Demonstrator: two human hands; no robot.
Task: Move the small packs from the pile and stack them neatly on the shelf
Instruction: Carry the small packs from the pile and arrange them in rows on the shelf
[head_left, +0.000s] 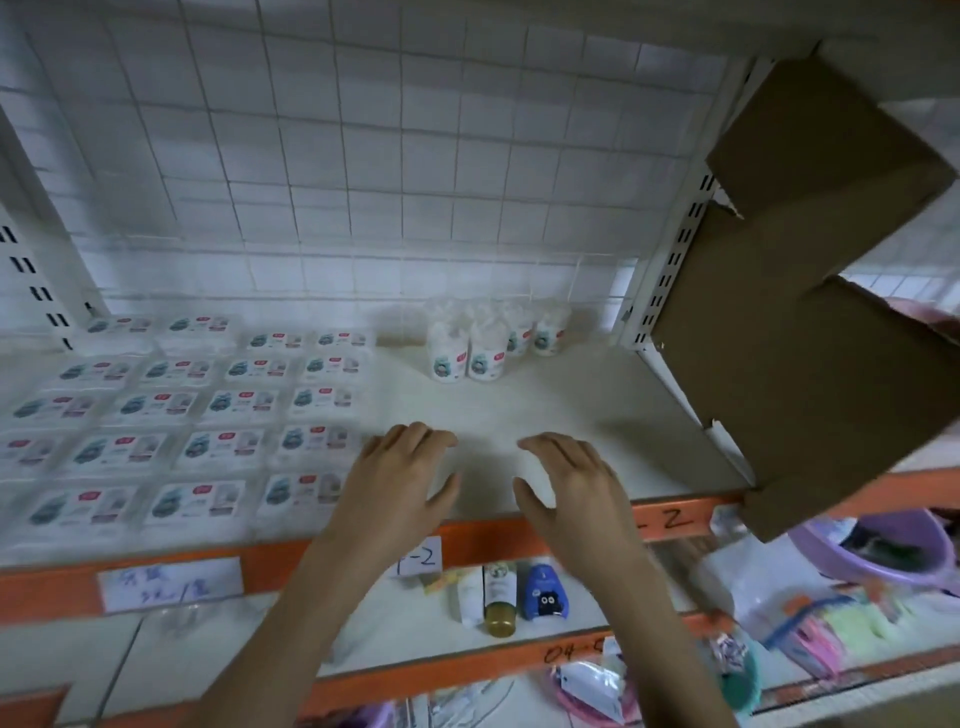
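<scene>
Hands (488, 478) empty, packs (208, 415) left

Labels on the flat packs (208, 452) blur past reading; the cardboard box (789, 312) runs off the right edge

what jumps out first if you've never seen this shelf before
Two bare hands, left hand and right hand, hover open over the bare middle of the white shelf. Flat small packs lie in neat rows on its left, and a brown cardboard box looms at the right.
</scene>
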